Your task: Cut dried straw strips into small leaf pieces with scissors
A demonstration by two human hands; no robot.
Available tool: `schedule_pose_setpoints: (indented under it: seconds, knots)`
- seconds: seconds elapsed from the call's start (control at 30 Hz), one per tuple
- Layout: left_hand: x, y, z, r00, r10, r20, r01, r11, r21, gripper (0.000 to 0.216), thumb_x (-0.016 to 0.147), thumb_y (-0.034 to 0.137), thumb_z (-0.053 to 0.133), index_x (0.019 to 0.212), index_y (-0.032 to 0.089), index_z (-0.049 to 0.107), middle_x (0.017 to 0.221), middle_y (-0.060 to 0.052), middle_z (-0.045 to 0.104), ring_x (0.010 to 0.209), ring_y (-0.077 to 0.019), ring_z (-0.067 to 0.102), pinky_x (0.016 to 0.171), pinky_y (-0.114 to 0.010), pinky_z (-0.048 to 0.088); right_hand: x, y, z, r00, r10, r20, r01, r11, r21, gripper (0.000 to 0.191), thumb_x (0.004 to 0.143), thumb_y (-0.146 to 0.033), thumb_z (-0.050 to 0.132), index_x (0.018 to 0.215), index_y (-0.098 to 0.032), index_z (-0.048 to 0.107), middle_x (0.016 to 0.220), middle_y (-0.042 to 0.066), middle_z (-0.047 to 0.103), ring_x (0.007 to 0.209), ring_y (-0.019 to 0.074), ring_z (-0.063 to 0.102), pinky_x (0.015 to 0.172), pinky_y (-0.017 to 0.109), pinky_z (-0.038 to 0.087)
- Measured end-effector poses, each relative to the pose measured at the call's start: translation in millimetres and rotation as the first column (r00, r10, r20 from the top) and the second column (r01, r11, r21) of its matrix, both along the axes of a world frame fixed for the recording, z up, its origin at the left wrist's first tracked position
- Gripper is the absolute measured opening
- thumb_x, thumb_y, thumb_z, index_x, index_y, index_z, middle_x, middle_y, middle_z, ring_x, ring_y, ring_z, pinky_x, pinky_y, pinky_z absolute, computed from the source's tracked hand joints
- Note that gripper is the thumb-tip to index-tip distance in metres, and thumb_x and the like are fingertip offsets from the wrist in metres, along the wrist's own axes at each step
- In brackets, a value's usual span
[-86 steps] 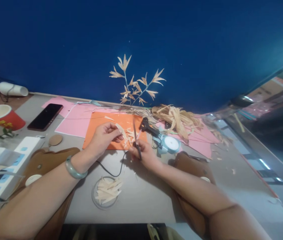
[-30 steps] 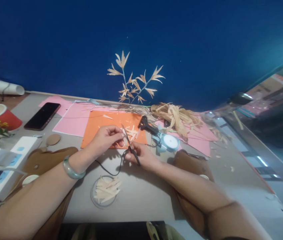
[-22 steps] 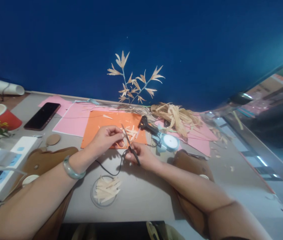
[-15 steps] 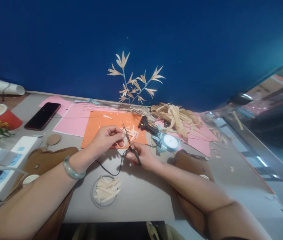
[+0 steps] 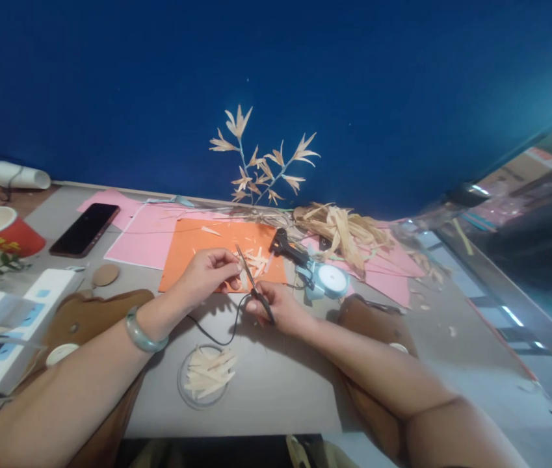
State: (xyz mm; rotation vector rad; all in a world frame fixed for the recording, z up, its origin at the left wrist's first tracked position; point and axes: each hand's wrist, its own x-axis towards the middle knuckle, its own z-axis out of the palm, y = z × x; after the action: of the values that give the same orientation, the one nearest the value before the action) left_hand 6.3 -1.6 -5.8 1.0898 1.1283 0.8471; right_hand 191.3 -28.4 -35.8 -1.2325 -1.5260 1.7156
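Observation:
My right hand (image 5: 280, 308) grips a pair of scissors (image 5: 259, 298) by its dark handles, blades pointing up and away from me. Close beside the blades, my left hand (image 5: 213, 270) is closed in a pinch on a small pale strip of dried husk, mostly hidden by the fingers. Both hands are over the near edge of an orange sheet (image 5: 185, 240) strewn with pale husk scraps (image 5: 257, 261). Nearer to me, a clear round dish (image 5: 181, 383) holds a pile of cut husk strips (image 5: 209, 372).
A glue gun (image 5: 288, 247) and a pale blue tape-like reel (image 5: 329, 281) lie right of the orange sheet. Dried husks (image 5: 341, 227) are heaped behind. A husk-flower branch (image 5: 243, 156) stands at the wall. Leftward are a phone (image 5: 85, 229), paper cup (image 5: 10, 237) and power strip (image 5: 41, 305).
The whole view has shifted slightly. My hands keep nearly the same pose, with the scissors beside the husk strip in my left fingers.

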Motion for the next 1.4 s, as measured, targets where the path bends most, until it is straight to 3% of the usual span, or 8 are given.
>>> schedule_pose_setpoints:
  seconds: [0.3, 0.47, 0.63, 1.4]
  knots:
    - [1.7, 0.6, -2.6, 0.997, 0.034, 0.071, -0.035, 0.999, 0.019, 0.023, 0.071, 0.033, 0.069, 0.076, 0.014, 0.057, 0.056, 0.0, 0.064, 0.051, -0.0092, 0.06, 0.048, -0.017, 0.047, -0.6, 0.0, 2.4, 0.999, -0.018, 0.028, 0.017, 0.999, 0.044, 0.053, 0.066, -0.065, 0.068, 0.066, -0.02, 0.04, 0.043, -0.007, 0.049, 0.04, 0.0077, 0.042, 0.043, 0.021, 0.03]
    - [-1.2, 2.8, -0.7, 0.977, 0.147, 0.154, -0.162, 0.982, 0.094, 0.022, 0.071, 0.032, 0.069, 0.076, 0.014, 0.056, 0.058, -0.001, 0.066, 0.054, -0.0113, 0.064, 0.051, -0.019, 0.051, -0.9, 1.8, 3.5, 0.998, 0.063, -0.015, -0.062, 0.996, 0.067, 0.059, 0.063, -0.074, 0.063, 0.072, -0.019, 0.043, 0.054, -0.003, 0.054, 0.05, 0.0098, 0.049, 0.048, 0.023, 0.037]
    - [-2.1, 6.5, -1.6, 0.954, 0.222, 0.2, -0.246, 0.963, 0.107, 0.022, 0.072, 0.031, 0.068, 0.078, 0.015, 0.054, 0.055, -0.001, 0.066, 0.053, -0.0126, 0.065, 0.053, -0.021, 0.054, 0.2, 1.1, -0.7, 0.993, 0.113, -0.023, -0.112, 0.993, 0.036, 0.057, 0.065, -0.07, 0.065, 0.073, -0.019, 0.043, 0.057, -0.003, 0.054, 0.052, 0.0096, 0.049, 0.049, 0.023, 0.038]
    - [2.9, 5.9, -2.1, 0.937, 0.291, 0.192, -0.31, 0.948, 0.075, 0.019, 0.072, 0.026, 0.065, 0.075, 0.016, 0.051, 0.052, 0.0, 0.065, 0.053, -0.0159, 0.068, 0.055, -0.024, 0.056, -2.1, -1.0, -6.6, 0.999, 0.044, 0.014, -0.043, 0.999, -0.014, 0.054, 0.06, -0.06, 0.075, 0.068, -0.019, 0.04, 0.051, -0.006, 0.054, 0.046, 0.0069, 0.044, 0.046, 0.021, 0.031]
